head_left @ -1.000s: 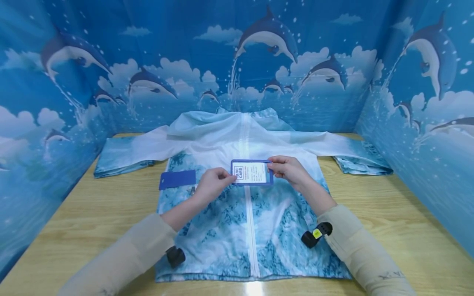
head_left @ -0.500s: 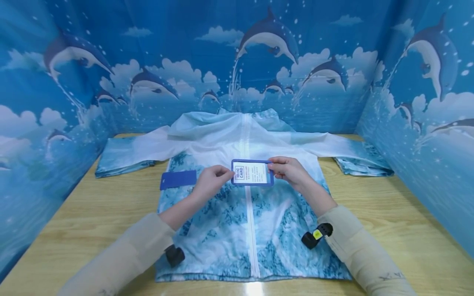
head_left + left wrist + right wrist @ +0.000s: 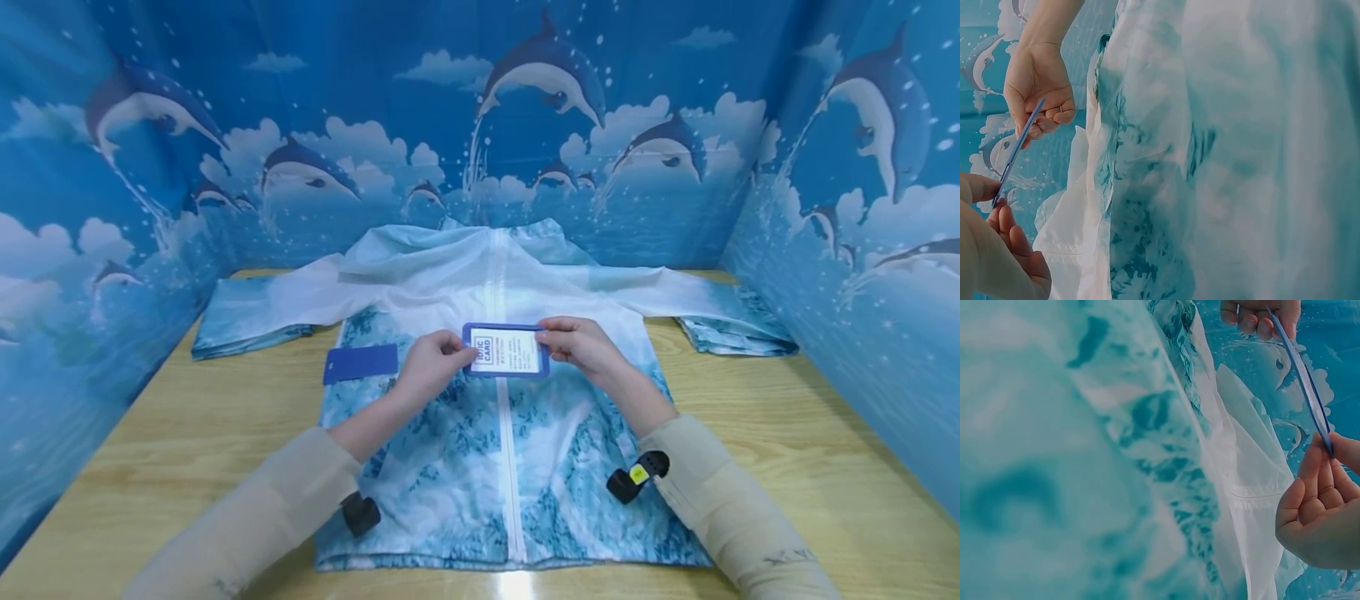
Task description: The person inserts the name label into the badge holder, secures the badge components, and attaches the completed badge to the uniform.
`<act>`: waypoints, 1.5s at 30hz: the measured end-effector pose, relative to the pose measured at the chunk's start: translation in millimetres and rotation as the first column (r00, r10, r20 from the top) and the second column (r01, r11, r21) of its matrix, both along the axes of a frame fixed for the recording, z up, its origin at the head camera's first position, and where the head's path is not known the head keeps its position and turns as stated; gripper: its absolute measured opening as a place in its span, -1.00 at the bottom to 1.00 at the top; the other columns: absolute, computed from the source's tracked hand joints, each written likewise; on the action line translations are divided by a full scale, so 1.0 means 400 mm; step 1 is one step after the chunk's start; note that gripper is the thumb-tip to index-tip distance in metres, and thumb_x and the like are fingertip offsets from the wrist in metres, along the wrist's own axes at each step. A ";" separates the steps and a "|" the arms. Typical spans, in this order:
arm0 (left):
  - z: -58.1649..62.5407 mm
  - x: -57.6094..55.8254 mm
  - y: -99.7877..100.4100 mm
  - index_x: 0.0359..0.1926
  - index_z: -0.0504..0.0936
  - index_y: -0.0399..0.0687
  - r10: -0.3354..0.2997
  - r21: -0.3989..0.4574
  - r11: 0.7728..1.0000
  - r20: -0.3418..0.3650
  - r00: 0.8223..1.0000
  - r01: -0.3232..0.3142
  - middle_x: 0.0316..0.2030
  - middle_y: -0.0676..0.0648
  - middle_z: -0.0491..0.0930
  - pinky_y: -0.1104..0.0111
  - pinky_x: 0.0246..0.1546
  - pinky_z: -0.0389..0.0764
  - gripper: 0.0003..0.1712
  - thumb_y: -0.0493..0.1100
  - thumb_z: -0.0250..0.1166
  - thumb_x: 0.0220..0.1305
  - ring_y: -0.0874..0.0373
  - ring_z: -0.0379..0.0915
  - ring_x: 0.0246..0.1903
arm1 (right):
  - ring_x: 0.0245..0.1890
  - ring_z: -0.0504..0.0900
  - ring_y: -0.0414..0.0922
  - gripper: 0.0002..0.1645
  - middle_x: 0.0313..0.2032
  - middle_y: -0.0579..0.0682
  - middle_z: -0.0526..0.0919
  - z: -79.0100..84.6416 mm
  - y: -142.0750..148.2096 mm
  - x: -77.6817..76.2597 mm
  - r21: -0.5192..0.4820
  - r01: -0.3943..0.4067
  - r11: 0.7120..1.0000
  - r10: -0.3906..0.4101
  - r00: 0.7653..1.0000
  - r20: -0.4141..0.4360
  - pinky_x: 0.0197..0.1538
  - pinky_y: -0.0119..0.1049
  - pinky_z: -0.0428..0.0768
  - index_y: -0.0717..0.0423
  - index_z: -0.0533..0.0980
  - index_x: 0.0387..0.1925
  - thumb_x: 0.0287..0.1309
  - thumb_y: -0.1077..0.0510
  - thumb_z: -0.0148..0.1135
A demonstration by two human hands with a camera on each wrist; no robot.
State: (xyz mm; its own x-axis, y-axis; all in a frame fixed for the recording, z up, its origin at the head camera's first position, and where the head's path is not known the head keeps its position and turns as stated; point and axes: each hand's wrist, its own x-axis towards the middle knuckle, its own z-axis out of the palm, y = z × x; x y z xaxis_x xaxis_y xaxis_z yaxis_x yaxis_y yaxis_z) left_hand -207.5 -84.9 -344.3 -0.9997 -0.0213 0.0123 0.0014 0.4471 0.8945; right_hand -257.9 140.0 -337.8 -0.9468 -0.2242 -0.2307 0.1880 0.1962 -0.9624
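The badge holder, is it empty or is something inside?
Not empty: the head view shows a white insert reading "ID/IC CARD" inside the blue badge holder.

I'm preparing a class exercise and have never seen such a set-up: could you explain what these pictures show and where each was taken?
There is no robot here, only a person's two bare hands. The wide picture comes from a camera worn on the head; the others come from cameras on the left and right wrists. The left hand and right hand pinch opposite ends of a blue-framed card holder marked "ID/IC CARD". Beneath it, a blue and white jacket lies spread on a wood-grain table, with a flat blue piece near its left edge.
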 end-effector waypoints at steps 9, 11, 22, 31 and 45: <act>0.002 0.000 -0.005 -0.53 0.44 -0.16 0.045 0.015 0.999 0.004 0.999 -0.045 -0.56 -0.06 0.42 0.38 -0.58 0.27 -0.73 -0.13 0.30 0.17 0.13 0.25 -0.57 | -0.40 0.49 -0.11 -0.55 -0.31 0.02 0.61 -0.002 -0.007 -0.006 0.061 -0.008 0.998 0.009 1.000 -0.020 -0.13 -0.11 0.44 0.30 0.46 0.06 0.20 0.13 0.20; 0.002 0.001 -0.007 -0.53 0.42 -0.15 0.046 0.011 0.999 0.007 0.999 -0.046 -0.57 -0.06 0.40 0.38 -0.58 0.26 -0.72 -0.13 0.30 0.16 0.13 0.23 -0.58 | -0.40 0.52 -0.11 -0.56 -0.34 0.01 0.62 -0.003 -0.009 -0.005 0.078 -0.014 0.997 0.016 0.999 -0.029 -0.13 -0.10 0.45 0.31 0.47 0.03 0.19 0.12 0.21; 0.003 0.004 -0.009 -0.56 0.36 -0.13 0.068 0.009 0.998 0.045 0.997 -0.068 -0.62 -0.04 0.33 0.39 -0.61 0.22 -0.65 -0.09 0.33 0.14 0.16 0.19 -0.61 | -0.39 0.55 -0.09 -0.61 -0.39 0.00 0.63 -0.004 -0.020 0.000 0.093 -0.016 0.996 0.018 1.000 -0.025 -0.23 -0.20 0.47 0.31 0.51 -0.04 0.18 0.12 0.21; 0.002 0.005 -0.010 -0.52 0.41 -0.14 0.080 -0.003 0.997 0.036 0.996 -0.080 -0.59 -0.04 0.37 0.39 -0.60 0.24 -0.68 -0.07 0.35 0.12 0.16 0.20 -0.60 | -0.35 0.55 -0.04 -0.63 -0.38 0.01 0.63 -0.004 -0.025 -0.001 0.112 -0.005 0.994 0.009 0.999 -0.033 -0.22 -0.17 0.46 0.30 0.53 -0.07 0.17 0.12 0.22; -0.003 0.010 -0.029 -0.32 0.57 -0.24 0.004 0.160 0.987 0.027 1.000 -0.008 -0.37 -0.12 0.53 0.12 -0.20 0.47 -0.83 -0.19 0.30 0.17 -0.06 0.43 -0.26 | -0.36 0.54 -0.06 -0.62 -0.38 0.00 0.62 0.001 -0.011 0.001 0.103 0.006 0.995 -0.002 0.999 -0.037 -0.16 -0.13 0.46 0.31 0.51 -0.04 0.20 0.12 0.19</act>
